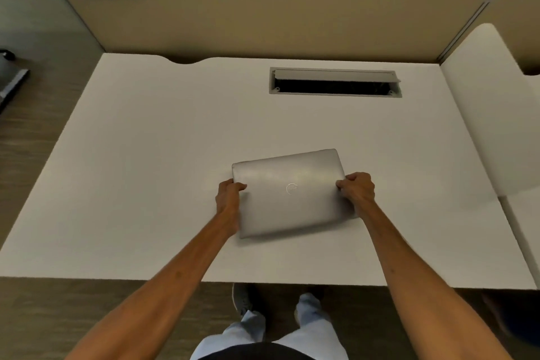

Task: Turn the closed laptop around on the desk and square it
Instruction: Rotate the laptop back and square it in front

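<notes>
Near the front of the worktop (pixel 131 155), the closed laptop (pixel 289 193) lay crooked. Left hand (pixel 229 194) and right hand (pixel 358 188) each held a short side tight. It looked stiff, smooth and slippery.

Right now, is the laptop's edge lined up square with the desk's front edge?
No: the closed laptop sits skewed on the desk, its right end angled farther from the front edge, with both hands gripping its sides.

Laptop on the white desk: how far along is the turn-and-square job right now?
Done: the laptop is closed and gripped, left hand on its left edge, right hand on its right edge. In hand: it sits skewed, far edge tilted against the desk and cable slot. How much of the turn is complete cannot be told. Left: finish rotating, line its edges up with the desk front, release.
</notes>
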A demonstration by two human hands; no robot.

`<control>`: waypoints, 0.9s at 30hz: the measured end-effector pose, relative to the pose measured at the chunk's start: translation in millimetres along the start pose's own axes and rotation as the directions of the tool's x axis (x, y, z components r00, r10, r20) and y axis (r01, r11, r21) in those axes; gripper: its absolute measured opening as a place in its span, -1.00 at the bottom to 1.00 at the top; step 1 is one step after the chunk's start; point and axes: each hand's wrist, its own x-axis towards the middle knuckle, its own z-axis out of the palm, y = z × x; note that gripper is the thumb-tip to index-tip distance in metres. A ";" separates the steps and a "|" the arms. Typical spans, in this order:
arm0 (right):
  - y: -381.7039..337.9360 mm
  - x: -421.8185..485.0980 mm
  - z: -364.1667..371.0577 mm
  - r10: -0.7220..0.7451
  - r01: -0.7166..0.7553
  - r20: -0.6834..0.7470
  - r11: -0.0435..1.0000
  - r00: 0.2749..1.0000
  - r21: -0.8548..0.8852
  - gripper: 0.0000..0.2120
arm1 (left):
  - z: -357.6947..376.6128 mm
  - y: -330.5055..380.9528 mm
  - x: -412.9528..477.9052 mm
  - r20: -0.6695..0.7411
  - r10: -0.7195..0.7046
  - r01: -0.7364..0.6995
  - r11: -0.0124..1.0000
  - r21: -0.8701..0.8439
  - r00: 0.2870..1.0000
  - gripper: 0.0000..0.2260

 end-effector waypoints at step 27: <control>17.1 -46.2 -13.0 0.062 -0.061 0.024 0.997 0.998 -0.038 -0.72 | 2.2 17.6 -5.3 0.028 -0.044 0.042 0.998 0.052 0.999 -0.62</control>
